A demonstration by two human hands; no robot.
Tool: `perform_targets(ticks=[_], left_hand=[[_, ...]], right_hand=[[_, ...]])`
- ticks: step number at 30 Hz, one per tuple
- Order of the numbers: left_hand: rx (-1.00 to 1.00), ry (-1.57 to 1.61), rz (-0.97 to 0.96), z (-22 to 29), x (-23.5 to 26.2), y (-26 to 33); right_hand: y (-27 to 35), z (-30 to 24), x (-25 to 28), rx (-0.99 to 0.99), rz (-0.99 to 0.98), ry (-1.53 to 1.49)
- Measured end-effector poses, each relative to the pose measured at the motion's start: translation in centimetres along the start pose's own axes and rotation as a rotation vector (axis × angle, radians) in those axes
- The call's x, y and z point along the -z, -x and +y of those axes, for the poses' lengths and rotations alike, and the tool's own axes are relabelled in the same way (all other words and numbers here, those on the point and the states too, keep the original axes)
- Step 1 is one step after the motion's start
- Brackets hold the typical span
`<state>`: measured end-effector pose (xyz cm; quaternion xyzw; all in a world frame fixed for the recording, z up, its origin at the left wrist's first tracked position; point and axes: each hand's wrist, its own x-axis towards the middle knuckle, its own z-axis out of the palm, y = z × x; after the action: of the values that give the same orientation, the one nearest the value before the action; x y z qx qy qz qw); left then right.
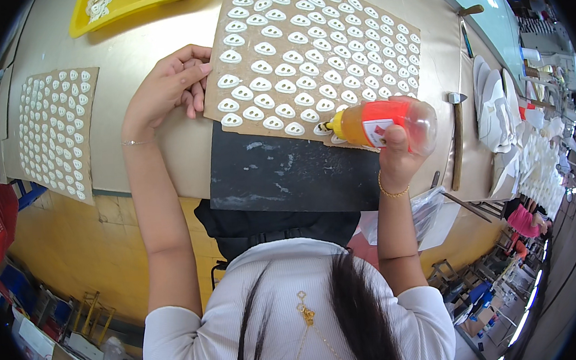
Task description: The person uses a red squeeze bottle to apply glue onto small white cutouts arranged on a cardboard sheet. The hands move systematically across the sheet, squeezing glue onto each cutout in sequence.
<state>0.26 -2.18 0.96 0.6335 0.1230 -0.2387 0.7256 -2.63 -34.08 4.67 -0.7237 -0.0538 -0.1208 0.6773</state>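
In front of me lies a brown cardboard sheet (pixel 242 72) covered with rows of small white rounded-triangle pieces, each with two dark holes. My left hand (pixel 175 80) is closed at the sheet's left edge, thumb on the rim and the other fingers curled beside it. My right hand (pixel 401 151) is wrapped round a squeeze bottle (pixel 358 124) with a yellow nozzle, a red and white label and amber liquid inside. The bottle is tipped sideways, nozzle pointing left. Its dark tip meets a white piece (pixel 320 129) in the row nearest me; whether liquid is flowing I cannot tell.
A black mat (pixel 281 174) lies under the sheet's near edge. At left is a second cardboard sheet (pixel 61 133) with similar pieces; a yellow tray (pixel 106 19) stands at the back. A hammer (pixel 459 139) and white cut pieces (pixel 492 113) lie at right.
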Motion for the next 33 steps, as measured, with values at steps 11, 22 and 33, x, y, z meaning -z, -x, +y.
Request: perform_targets(ticks=[11,22,33], left_hand=[[-0.013,0.016,-0.029,0.0,0.1,0.0],[-0.016,0.02,-0.022,0.0,0.0,-0.1],[-0.014,0.02,-0.028,0.0,0.0,0.1]], right_hand=[[-1.5,-0.8,-0.5,0.221,-0.145,0.363],[-0.6,-0.3,1.1,0.185,-0.084,0.297],[1.1,0.0,1.3,0.139,-0.076,0.212]])
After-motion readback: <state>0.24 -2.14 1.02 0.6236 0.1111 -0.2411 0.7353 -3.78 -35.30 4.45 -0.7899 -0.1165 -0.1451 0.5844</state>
